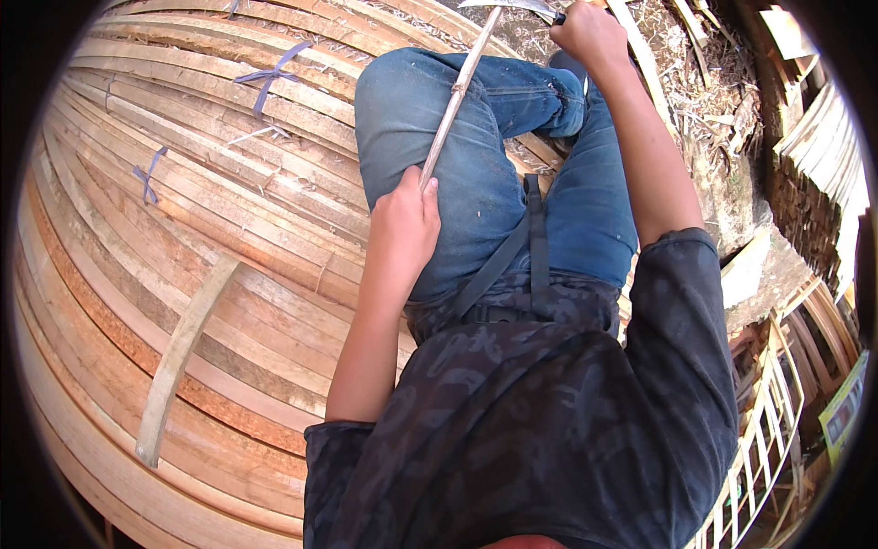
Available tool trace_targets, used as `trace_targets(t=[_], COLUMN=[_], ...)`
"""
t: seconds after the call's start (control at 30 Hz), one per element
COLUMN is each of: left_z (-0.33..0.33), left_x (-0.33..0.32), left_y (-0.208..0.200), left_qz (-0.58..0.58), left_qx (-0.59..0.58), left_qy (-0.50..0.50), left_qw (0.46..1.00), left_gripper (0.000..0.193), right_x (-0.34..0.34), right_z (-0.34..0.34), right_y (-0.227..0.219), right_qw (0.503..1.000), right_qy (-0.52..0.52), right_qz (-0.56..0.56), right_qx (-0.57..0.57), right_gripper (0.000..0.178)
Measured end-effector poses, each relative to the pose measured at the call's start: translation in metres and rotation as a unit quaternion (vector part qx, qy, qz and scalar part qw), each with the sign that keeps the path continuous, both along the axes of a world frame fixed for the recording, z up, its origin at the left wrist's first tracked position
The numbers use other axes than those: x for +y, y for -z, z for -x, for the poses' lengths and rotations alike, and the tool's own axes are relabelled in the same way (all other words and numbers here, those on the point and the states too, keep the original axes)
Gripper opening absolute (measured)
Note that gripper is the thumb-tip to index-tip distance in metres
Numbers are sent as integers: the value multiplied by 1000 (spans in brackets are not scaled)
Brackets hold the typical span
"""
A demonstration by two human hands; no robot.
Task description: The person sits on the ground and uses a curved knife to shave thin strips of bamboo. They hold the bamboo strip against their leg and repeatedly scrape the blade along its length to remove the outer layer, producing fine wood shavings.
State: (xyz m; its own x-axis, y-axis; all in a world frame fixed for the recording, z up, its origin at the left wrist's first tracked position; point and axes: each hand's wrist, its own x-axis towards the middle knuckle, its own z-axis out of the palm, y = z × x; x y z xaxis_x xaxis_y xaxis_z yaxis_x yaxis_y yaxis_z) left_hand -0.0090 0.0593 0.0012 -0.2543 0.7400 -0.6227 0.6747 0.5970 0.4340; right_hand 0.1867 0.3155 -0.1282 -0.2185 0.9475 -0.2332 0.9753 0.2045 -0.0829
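Note:
My left hand is closed around the lower end of a thin wooden stick, above my left thigh. The stick slants up and to the right, with a darker knot partway along it. At the top edge my right hand grips the black handle of a curved-bladed knife. Its pale blade points left and meets or crosses the stick's far end; the picture's edge cuts off part of it, so I cannot tell whether they touch.
Long wooden strips lie stacked on the left, some tied with purple strings. A short loose batten lies across them. Shavings litter the ground at the upper right, near stacked thin wood and a pale lattice rack.

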Motion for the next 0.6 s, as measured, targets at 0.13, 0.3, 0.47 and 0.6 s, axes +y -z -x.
trace_targets(t=[0.13,0.3,0.47,0.6], left_z=[0,0,-9,-7], left_x=[-6,-7,10,-6], left_y=[4,0,-2,0], left_qz=[-6,-7,-1,-8], left_qx=[1,24,38,66], left_qy=[-21,-1,57,32], left_qw=[1000,1000,998,997], left_gripper=[26,25,26,27], right_x=[-33,-41,22,-1], right_z=[21,24,-57,-31], right_y=[-11,-27,40,24], right_qw=[997,985,999,993], right_qy=[-36,-153,52,103], right_qz=[12,-21,13,40], right_qx=[71,79,-12,46], right_gripper=[29,28,33,40])
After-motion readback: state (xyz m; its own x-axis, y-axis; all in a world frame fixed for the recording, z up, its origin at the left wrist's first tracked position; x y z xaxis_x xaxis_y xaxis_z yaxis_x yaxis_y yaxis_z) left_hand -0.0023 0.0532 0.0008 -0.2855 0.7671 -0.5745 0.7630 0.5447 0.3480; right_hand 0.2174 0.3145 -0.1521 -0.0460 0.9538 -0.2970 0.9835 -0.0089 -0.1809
